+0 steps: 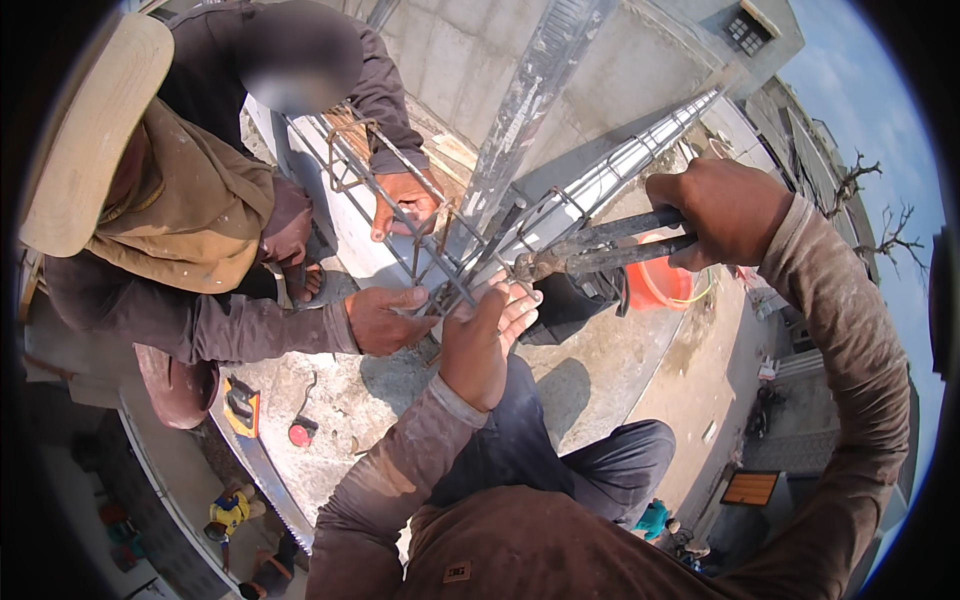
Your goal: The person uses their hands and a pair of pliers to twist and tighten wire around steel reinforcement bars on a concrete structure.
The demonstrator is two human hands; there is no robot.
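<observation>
My right hand is closed round the two long dark handles of a pair of pincers. The tool's jaws sit at a joint where steel bars meet. My left hand is curled at the near end of the rebar cage, just below those jaws; part of its grip is hidden. A co-worker's hand touches the same end from the left. Farther up the cage, another co-worker's hand rests at the bars. A second run of rebar stretches away to the upper right.
Behind the joint stand a black bucket-like container and an orange-red bucket. A handsaw and a small red reel lie at lower left. A tall metal post rises behind the cage. Two co-workers crouch at left.
</observation>
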